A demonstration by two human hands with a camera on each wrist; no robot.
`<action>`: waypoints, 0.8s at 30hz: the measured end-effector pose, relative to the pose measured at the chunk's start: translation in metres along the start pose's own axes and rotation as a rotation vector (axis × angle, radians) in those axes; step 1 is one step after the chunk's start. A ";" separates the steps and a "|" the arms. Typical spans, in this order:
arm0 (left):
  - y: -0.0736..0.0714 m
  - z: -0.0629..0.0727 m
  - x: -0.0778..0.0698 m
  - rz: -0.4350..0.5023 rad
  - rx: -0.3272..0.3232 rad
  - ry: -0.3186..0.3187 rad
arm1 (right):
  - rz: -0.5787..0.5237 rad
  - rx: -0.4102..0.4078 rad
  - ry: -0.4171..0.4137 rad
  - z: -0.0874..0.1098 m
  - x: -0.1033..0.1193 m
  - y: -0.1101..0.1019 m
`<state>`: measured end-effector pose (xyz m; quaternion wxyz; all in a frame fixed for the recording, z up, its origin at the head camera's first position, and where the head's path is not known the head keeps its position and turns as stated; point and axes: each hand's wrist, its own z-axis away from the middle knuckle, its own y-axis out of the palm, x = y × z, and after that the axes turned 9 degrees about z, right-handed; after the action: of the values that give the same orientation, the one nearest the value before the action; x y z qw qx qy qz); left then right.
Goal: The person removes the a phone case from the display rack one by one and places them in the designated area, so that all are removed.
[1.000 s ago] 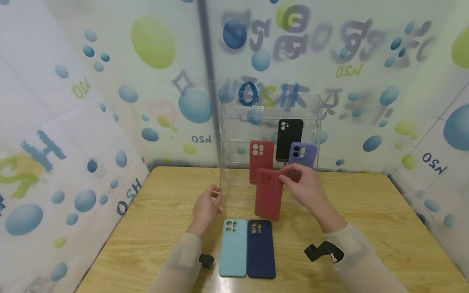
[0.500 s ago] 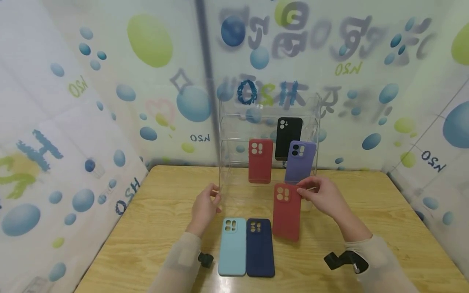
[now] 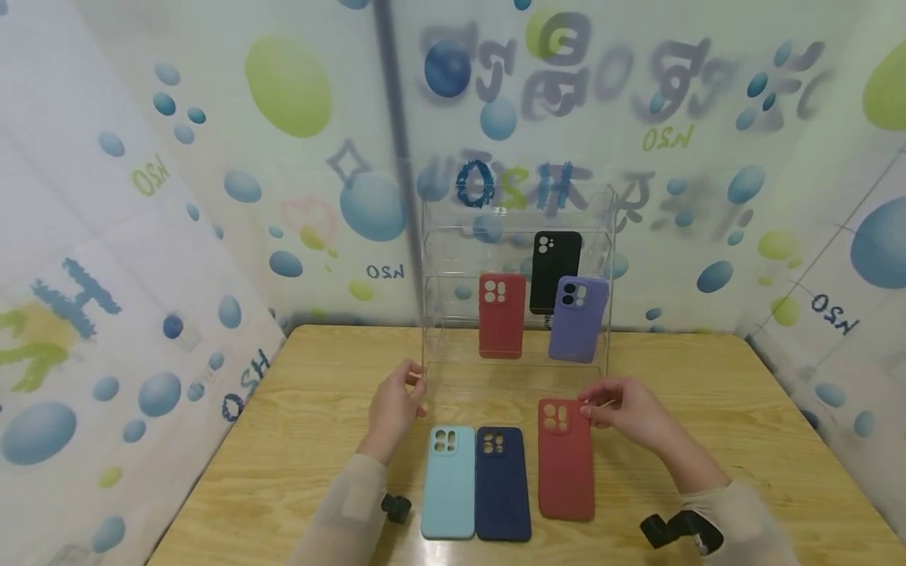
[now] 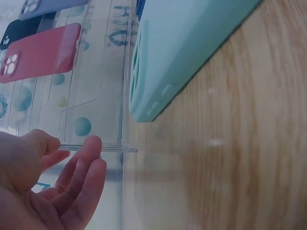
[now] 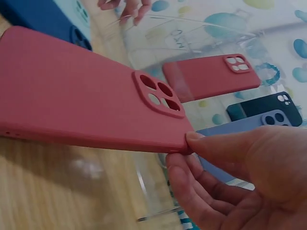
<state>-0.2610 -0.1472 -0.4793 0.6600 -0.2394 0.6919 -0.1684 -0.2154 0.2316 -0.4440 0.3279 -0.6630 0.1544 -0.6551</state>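
My right hand (image 3: 623,409) pinches the top right corner of a red phone case (image 3: 566,472) between thumb and fingers. In the right wrist view this red phone case (image 5: 86,91) slants over the wooden table, its camera cutouts near my hand. My left hand (image 3: 395,401) holds the lower left side edge of a clear display stand (image 4: 93,146), thumb and fingers on either side of it. A light blue phone case (image 3: 448,491) and a navy phone case (image 3: 503,491) lie side by side in front of the stand.
On the clear stand lean another red phone case (image 3: 502,318), a black phone case (image 3: 555,267) and a purple phone case (image 3: 578,322). The wooden table (image 3: 722,440) meets walls printed with blue and green bubbles (image 3: 375,208) behind and at both sides.
My right hand has carried the red phone case from in front of the stand, down, toward me and rightward, to the right of the navy case. My left hand stays at the stand's edge.
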 end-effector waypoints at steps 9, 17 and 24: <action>0.000 -0.001 0.002 -0.005 0.004 -0.003 | 0.054 -0.066 0.033 -0.005 -0.013 0.027; 0.000 0.000 -0.001 -0.002 0.017 -0.004 | 0.094 -0.110 0.079 -0.009 -0.017 0.045; -0.001 0.000 -0.001 -0.003 0.018 -0.003 | 0.089 -0.110 0.123 -0.009 -0.014 0.052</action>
<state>-0.2606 -0.1470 -0.4779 0.6628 -0.2346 0.6892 -0.1750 -0.2135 0.2004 -0.4881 0.3096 -0.6310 0.2394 -0.6698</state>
